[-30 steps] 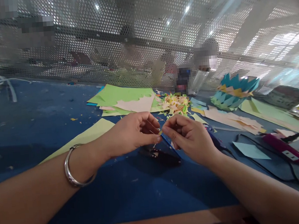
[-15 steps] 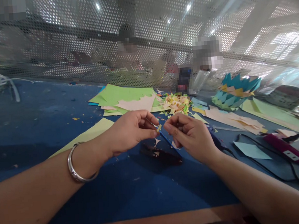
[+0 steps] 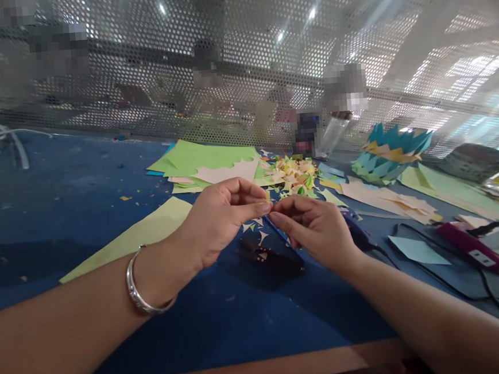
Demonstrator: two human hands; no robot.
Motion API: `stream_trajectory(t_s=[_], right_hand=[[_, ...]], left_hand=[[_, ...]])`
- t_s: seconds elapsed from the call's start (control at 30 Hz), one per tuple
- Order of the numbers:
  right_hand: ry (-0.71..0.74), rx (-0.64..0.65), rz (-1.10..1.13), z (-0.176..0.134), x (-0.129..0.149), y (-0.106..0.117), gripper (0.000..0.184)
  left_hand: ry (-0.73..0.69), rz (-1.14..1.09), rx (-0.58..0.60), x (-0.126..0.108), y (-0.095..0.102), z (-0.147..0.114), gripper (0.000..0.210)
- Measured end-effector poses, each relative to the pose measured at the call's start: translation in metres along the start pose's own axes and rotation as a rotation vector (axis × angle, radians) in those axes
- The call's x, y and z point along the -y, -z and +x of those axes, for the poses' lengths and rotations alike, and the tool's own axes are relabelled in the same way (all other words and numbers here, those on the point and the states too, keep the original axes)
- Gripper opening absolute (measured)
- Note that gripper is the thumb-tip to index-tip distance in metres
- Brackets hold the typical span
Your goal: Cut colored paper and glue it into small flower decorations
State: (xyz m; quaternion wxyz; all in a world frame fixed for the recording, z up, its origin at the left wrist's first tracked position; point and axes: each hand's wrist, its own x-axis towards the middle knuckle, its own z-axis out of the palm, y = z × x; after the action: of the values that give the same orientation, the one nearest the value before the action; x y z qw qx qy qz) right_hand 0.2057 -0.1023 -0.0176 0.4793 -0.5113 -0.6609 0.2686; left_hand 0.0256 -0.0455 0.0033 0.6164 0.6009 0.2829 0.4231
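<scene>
My left hand point(image 3: 228, 214) pinches a small yellow paper piece point(image 3: 268, 196) between thumb and fingertips, and a silver bangle circles that wrist. Close against it, my right hand point(image 3: 315, 222) has its thumb and fingers pressed together at the lower end of the piece. Whatever is in the right fingertips is too small to tell. Below the hands, a slim blue stick point(image 3: 282, 235) slants down past the right fingers, partly hidden. Dark thread snips point(image 3: 272, 260) lie on the blue table under it. Star-like paper scraps point(image 3: 261, 237) are scattered beside the snips.
Behind my hands are stacked green sheets point(image 3: 216, 155) and a heap of small folded paper pieces point(image 3: 295, 172). A pale yellow-green sheet point(image 3: 128, 242) lies left. To the right stand a blue spiky paper basket point(image 3: 391, 153) and a purple power strip point(image 3: 474, 247) with cables. A perforated screen point(image 3: 136, 63) backs the table.
My hands have come together, closing the gap between their fingertips. The left hand has moved slightly right with the yellow paper piece, uncovering more of the sheet behind that arm.
</scene>
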Motion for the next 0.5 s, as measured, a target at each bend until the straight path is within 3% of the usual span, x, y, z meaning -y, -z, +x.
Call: stream_trajectory(t_s=[0.5], right_hand=[[0.016, -0.072, -0.018, -0.0002, 0.0036, -0.0079, 0.021]], left_hand=[[-0.024, -0.08, -0.067, 0.0036, -0.006, -0.0024, 0.023]])
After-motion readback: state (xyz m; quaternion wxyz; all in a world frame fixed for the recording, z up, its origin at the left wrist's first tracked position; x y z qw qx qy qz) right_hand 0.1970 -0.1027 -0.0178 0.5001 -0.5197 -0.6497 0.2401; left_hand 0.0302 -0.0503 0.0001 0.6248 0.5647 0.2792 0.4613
